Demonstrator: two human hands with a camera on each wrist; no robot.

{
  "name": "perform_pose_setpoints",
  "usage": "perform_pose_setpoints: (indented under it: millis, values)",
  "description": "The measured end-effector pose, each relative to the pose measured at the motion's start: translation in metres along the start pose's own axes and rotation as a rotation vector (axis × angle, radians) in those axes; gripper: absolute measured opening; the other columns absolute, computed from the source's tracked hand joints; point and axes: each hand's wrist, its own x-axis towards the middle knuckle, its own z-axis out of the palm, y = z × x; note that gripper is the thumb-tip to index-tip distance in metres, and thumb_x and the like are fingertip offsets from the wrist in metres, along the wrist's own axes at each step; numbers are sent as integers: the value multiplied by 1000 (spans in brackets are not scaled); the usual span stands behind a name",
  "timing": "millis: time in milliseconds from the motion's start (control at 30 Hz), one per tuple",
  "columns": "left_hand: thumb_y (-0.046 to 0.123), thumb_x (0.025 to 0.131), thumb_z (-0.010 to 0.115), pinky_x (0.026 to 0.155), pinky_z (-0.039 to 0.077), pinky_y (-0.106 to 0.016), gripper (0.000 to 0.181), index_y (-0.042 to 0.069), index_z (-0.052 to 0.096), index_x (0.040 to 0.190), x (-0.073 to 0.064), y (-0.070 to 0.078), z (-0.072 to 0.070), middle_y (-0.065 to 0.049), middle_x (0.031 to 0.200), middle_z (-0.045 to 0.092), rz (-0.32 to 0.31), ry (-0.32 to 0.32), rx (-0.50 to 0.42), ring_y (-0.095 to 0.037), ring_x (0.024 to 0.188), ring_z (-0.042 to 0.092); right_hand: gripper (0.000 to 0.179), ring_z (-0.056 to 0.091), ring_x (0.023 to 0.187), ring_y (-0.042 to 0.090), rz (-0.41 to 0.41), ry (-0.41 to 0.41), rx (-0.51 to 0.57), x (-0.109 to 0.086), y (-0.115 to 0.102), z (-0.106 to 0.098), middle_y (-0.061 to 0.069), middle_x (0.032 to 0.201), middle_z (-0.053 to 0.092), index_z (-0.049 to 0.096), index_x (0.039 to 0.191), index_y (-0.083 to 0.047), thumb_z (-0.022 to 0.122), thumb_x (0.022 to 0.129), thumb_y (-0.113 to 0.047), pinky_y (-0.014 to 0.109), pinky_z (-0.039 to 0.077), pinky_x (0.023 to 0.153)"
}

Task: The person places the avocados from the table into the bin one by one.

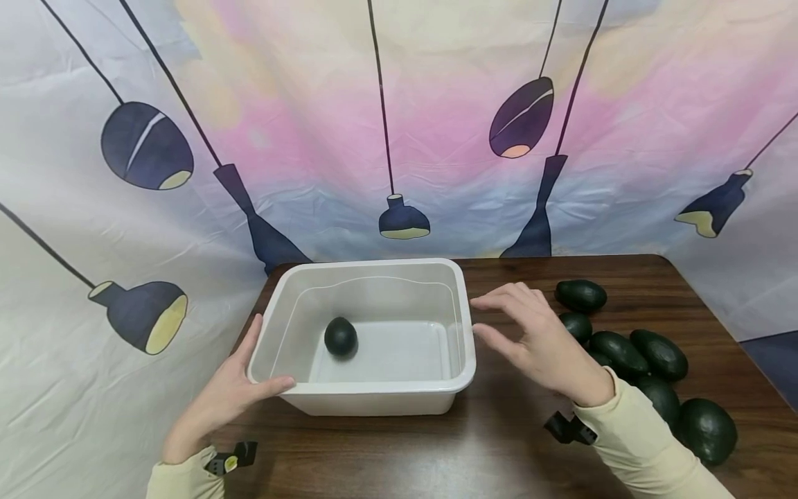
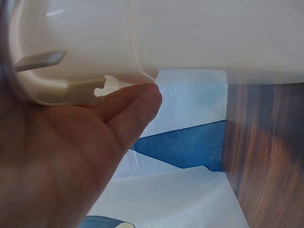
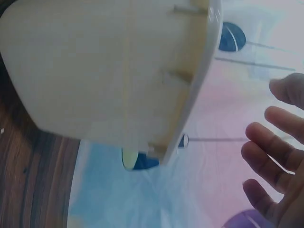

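A white rectangular plastic tub [image 1: 380,388] stands on the table, with one dark green avocado [image 1: 340,337] lying on its floor, left of the middle. My left hand [image 1: 221,395] holds the tub at its front left corner, the thumb over the front rim. In the left wrist view, the fingers [image 2: 137,109] reach under the rim along the outer wall. Just off the right rim is my right hand [image 1: 536,336], its fingers spread and nothing in them. The right wrist view shows those fingertips apart from the tub's side wall [image 3: 95,71].
Several more avocados [image 1: 661,355] lie loosely grouped on the right of the dark wooden table [image 1: 499,450], beside and partly behind the right forearm. A cloth printed with hanging lamps [image 1: 449,138] closes off the back and left.
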Motion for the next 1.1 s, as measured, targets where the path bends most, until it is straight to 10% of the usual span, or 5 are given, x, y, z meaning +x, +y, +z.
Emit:
perform_pose_setpoints:
  millis: [400, 1100]
  values:
    - [34, 80, 75, 99, 24, -63, 108, 36, -8, 149, 2, -1, -1, -4, 157, 0, 4, -14, -10, -41, 136, 15, 37, 46, 111, 24, 213, 147, -80, -23, 39, -14, 7, 116, 53, 63, 119, -11, 72, 83, -8, 36, 36, 90]
    - [35, 80, 74, 99, 24, -64, 107, 36, -8, 149, 0, 0, 0, -4, 157, 0, -6, -16, -5, -42, 136, 15, 71, 20, 116, 57, 749, -245, -343, -94, 115, -37, 39, 136, 23, 36, 138, 8, 54, 93, -45, 65, 23, 82]
